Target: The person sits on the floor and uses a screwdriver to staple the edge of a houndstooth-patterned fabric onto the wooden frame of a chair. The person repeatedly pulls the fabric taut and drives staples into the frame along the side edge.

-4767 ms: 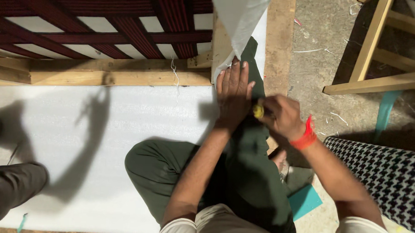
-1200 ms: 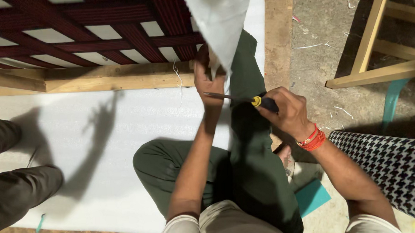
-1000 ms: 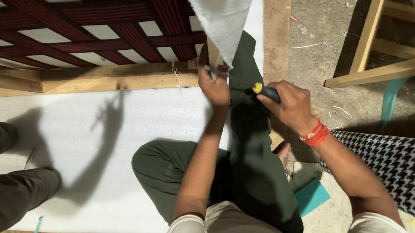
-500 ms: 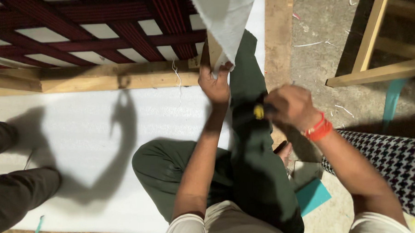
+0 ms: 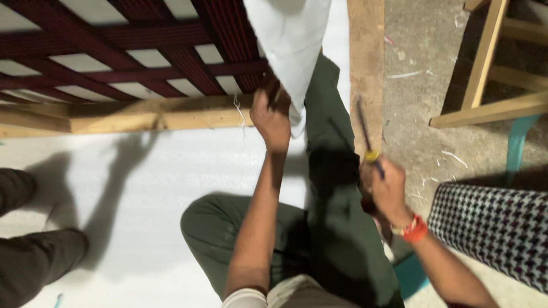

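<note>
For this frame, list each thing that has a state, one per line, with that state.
Left hand: closed on the hanging white fabric's edge at the frame corner.
Right hand: gripping a dark-shafted tool with a yellow collar, shaft pointing away, blurred.
White fabric sheet: hanging loose, lifted off the frame.
Dark red webbing straps: interwoven, exposed.
Pale wooden frame rail: lying flat.
Black-and-white houndstooth cushion: lying on the floor.
</note>
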`<state>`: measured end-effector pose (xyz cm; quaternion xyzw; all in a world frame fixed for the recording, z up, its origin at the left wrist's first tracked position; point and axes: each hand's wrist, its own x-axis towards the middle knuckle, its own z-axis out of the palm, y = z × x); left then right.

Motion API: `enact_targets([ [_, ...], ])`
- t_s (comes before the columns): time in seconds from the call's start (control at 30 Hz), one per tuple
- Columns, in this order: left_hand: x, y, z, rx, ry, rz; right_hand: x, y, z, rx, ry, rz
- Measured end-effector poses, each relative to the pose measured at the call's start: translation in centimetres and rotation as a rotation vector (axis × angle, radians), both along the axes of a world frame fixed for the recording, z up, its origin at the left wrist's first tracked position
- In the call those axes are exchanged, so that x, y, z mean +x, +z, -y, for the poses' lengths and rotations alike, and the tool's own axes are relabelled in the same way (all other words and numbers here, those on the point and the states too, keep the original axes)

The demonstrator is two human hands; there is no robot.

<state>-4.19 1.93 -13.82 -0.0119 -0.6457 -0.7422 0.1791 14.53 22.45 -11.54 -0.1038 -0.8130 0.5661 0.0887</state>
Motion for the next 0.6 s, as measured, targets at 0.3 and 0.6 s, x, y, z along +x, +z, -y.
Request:
enact_targets([
  [0.3,1.1,3.8,0.3,-0.093,-0.005,0.007,3.1,0.1,1.8,0.049,0.045,0.119],
  [0.6,1.1,2.4,-2.3,-0.101,0.066,-0.134,-0.2,2.5,6.3,0.03,0.23,-0.336],
])
